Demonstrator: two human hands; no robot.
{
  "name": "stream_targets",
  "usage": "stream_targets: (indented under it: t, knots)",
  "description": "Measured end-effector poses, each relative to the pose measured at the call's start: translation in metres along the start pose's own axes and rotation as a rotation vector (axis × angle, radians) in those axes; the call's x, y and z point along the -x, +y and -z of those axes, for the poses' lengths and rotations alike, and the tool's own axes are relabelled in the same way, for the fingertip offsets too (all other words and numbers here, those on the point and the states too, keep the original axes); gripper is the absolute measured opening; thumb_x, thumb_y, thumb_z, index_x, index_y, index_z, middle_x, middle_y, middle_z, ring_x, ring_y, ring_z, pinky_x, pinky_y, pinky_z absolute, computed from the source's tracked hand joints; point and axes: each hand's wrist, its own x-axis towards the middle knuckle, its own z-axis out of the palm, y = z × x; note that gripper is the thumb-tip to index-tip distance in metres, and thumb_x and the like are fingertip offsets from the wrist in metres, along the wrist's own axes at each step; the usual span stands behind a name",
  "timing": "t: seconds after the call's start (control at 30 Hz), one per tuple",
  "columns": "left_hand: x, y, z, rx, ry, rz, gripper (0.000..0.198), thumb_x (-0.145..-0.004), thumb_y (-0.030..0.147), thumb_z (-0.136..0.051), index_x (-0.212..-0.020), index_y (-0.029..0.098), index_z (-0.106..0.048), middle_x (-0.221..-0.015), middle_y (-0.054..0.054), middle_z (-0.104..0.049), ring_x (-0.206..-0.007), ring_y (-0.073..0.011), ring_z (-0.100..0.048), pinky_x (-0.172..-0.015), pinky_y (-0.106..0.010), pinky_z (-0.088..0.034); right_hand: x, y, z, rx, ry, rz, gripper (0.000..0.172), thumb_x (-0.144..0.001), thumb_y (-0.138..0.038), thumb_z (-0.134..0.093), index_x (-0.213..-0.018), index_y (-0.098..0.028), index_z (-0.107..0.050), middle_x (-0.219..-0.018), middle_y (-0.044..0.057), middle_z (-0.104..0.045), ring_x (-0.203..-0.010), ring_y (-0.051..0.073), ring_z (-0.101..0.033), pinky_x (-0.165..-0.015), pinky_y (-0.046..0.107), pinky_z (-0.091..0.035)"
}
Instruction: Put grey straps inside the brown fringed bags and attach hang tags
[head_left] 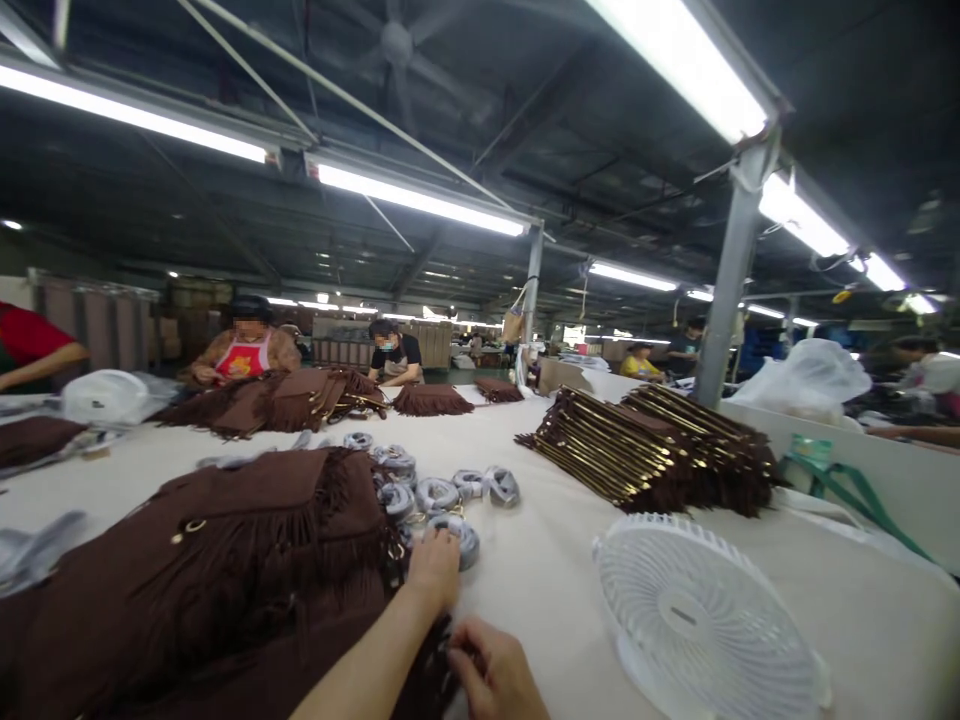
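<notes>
My left hand (436,568) reaches forward over the table, its fingers bent down on a coiled strap in clear wrap (459,540). Nearer to me and to the right, my right hand (495,668) is curled with thumb and fingers close together, beside the fringe of a brown bag pile; anything between its fingertips is too small to make out. The pile of brown fringed bags (255,510) fills the left foreground. More wrapped strap coils (437,494) lie just beyond my left hand.
A white fan (697,615) stands at the right front. Behind it are stacked brown pieces with gold edges (607,450). More fringed bags (285,400) lie at the far side of the white table (540,540). Several people work beyond; a metal post (731,270) rises at right.
</notes>
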Motion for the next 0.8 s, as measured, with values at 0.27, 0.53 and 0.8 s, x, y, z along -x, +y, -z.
stream_targets:
  t: [0.27, 0.53, 0.8]
  knots:
    - [0.045, -0.055, 0.039, 0.087, -0.214, -0.17, 0.043, -0.06, -0.001, -0.05, -0.089, 0.022, -0.072, -0.1, -0.001, -0.073, -0.098, -0.02, -0.064, -0.086, -0.023, -0.047, -0.005, -0.004, 0.029, -0.034, 0.268, -0.195, 0.02, -0.084, -0.034, -0.048, -0.07, -0.022, -0.056, -0.066, -0.001, -0.057, -0.059, 0.017, -0.054, -0.056, 0.024, -0.041]
    - [0.009, -0.017, 0.027, -0.031, -0.038, 0.26, 0.051, -0.084, 0.043, -0.048, -0.106, 0.001, -0.069, -0.113, -0.029, -0.066, -0.108, -0.0402, -0.061, -0.088, -0.047, -0.047, -0.003, -0.004, 0.022, 0.072, 0.189, -0.183, 0.019, -0.082, -0.028, -0.047, -0.067, -0.022, -0.056, -0.064, -0.001, -0.061, -0.061, 0.018, -0.055, -0.058, 0.025, -0.039]
    - [0.001, 0.011, -0.004, -0.01, 0.034, 0.3, 0.03, -0.081, 0.012, -0.048, -0.103, 0.011, -0.068, -0.112, -0.021, -0.068, -0.115, -0.0351, -0.055, -0.094, -0.05, -0.039, -0.002, 0.004, 0.035, 0.029, 0.371, -0.205, 0.021, -0.08, -0.035, -0.047, -0.068, -0.022, -0.058, -0.066, 0.002, -0.061, -0.064, 0.021, -0.057, -0.061, 0.029, -0.042]
